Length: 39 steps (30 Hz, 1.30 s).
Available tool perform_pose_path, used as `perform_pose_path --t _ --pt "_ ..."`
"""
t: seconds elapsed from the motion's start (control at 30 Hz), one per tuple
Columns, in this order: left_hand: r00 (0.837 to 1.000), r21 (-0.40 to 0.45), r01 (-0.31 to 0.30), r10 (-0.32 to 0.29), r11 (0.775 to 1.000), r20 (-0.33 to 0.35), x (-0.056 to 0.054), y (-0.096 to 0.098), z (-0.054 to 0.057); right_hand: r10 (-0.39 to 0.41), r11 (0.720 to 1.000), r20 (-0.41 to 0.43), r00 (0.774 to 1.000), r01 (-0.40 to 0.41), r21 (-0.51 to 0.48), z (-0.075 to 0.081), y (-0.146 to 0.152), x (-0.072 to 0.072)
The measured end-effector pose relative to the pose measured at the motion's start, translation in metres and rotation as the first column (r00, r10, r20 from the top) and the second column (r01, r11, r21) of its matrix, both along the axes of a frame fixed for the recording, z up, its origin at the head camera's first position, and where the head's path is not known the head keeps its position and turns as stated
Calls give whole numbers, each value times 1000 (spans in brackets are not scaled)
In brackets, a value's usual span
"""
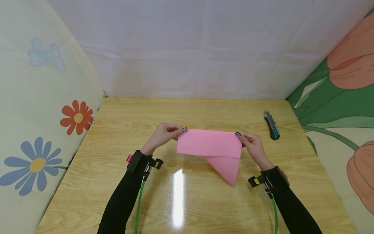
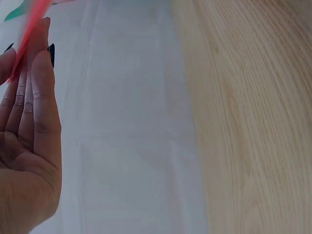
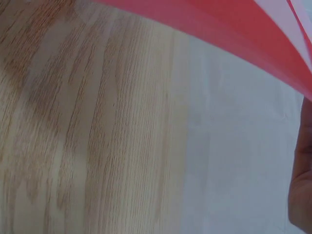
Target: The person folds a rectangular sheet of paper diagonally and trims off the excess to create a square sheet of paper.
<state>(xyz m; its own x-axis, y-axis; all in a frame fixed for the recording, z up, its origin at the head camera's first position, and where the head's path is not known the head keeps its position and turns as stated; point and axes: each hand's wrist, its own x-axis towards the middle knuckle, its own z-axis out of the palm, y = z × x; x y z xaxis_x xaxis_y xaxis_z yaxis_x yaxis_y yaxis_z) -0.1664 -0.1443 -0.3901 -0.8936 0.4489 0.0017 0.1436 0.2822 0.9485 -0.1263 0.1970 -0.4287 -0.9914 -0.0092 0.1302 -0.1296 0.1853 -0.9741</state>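
Observation:
A folded sheet of pink paper (image 1: 208, 143) is held up between both hands over the table. Its upper part is a wide band, and a pointed flap hangs from the lower right. My left hand (image 1: 167, 135) pinches the paper's upper left corner between thumb and fingers. At the upper right corner my right hand (image 1: 253, 146) pinches it in the same way, thumb toward me. In the left wrist view the paper (image 2: 30, 36) shows edge-on between thumb and fingers. The right wrist view has the paper (image 3: 219, 29) across the top, with part of the hand (image 3: 303, 175) at the right edge.
A box cutter (image 1: 272, 125) lies on the wooden table (image 1: 131, 110) at the back right. White cloth (image 1: 187, 48) hangs behind the table, and patterned cloths stand at both sides. Green cables (image 1: 139, 208) run from the wrist cameras along the forearms.

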Motion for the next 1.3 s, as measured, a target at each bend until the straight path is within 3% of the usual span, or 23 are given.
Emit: perform_pose_path --t 0.27,0.6,1.0,1.3 --pt "999 -73 -5 3 997 -35 1 2 2 10 1000 -19 1000 -10 28 0 0 1" --pt "1000 -89 1 -3 996 -15 2 3 5 36 999 33 999 -36 5 1 2 2" --pt "999 -99 -36 34 994 -26 0 5 5 16 999 78 997 -20 44 6 2 1" --pt "996 -165 -1 -14 986 -88 -2 3 5 62 995 46 997 -65 77 7 2 1"
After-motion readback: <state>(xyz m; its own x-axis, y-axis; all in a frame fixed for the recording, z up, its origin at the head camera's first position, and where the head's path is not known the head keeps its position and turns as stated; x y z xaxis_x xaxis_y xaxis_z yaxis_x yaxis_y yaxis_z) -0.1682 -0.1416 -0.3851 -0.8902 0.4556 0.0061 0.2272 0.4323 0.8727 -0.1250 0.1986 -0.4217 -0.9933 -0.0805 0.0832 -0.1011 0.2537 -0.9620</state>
